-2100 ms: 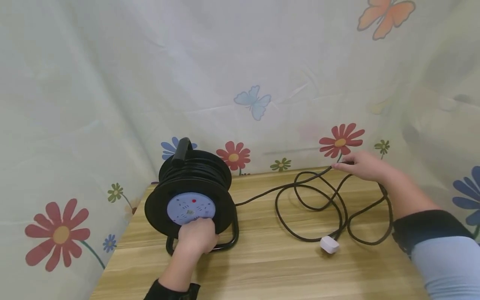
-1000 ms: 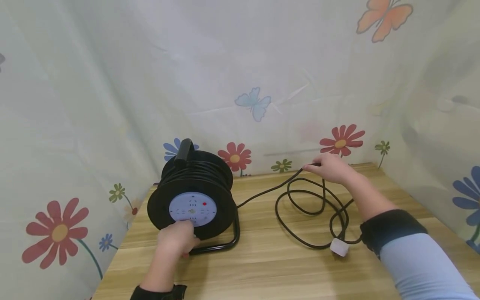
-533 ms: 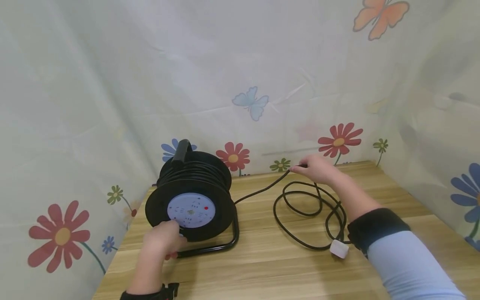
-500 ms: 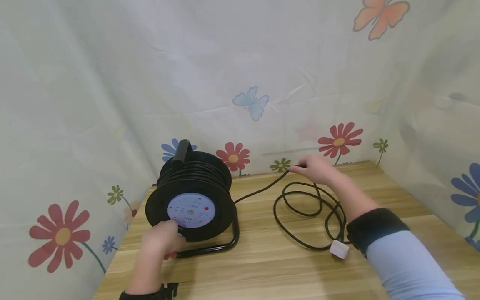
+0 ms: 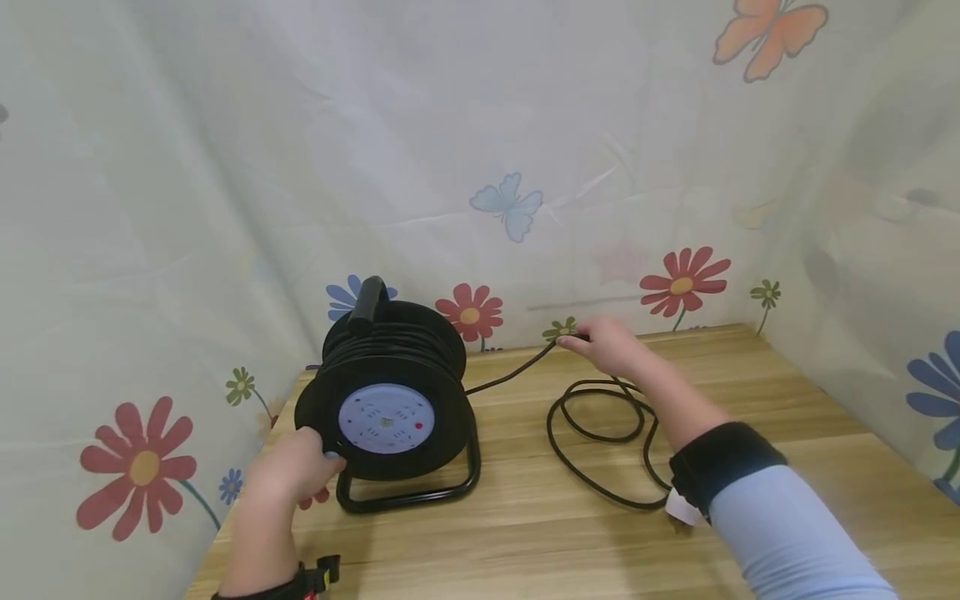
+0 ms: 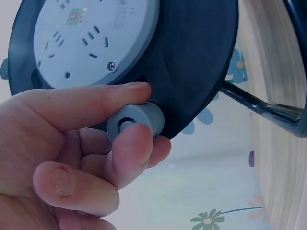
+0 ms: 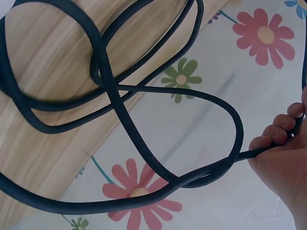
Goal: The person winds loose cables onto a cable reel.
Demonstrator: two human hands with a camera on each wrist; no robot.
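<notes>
Pinching the reel's grey knob (image 6: 135, 120), left grip (image 5: 294, 468); right grip (image 5: 606, 344) holds the black cord (image 5: 592, 433).

Blk cable reel (image 5: 386, 392) upright, cord (image 5: 600, 433) looped

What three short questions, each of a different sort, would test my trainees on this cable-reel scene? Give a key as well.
1. True or false: the left hand pinches the grey knob on the face of the cable reel.
2. Multiple choice: the right hand grips A) the white plug, B) the black cable, C) the reel's top handle.
3. Fill in: the white plug lies on the wooden ____, partly hidden behind the right forearm.

Key
1. True.
2. B: the black cable runs through its curled fingers.
3. The table.
</notes>
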